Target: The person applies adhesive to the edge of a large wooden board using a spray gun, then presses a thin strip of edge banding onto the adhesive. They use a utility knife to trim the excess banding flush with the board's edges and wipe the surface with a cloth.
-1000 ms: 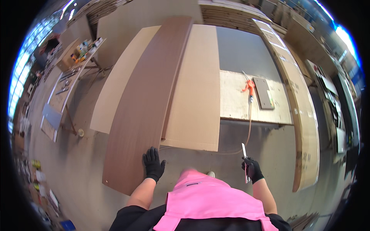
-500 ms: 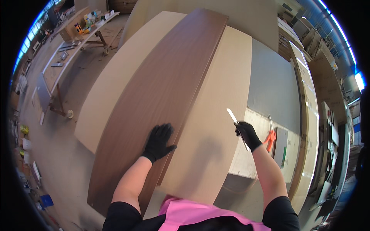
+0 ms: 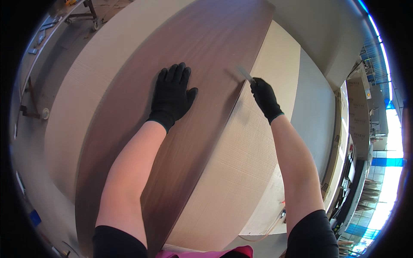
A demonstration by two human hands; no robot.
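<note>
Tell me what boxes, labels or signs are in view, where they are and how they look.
Cardboard boxes: far right edge, beyond the right hand, tall brown cartons standing side by side, with dark print too small to make out.
Small label: right side, low on the edge of a tan board, a tiny pale square with dark marks.
No screens or signs show.

Brown cardboard boxes point(image 3: 359, 112) at right edge
</note>
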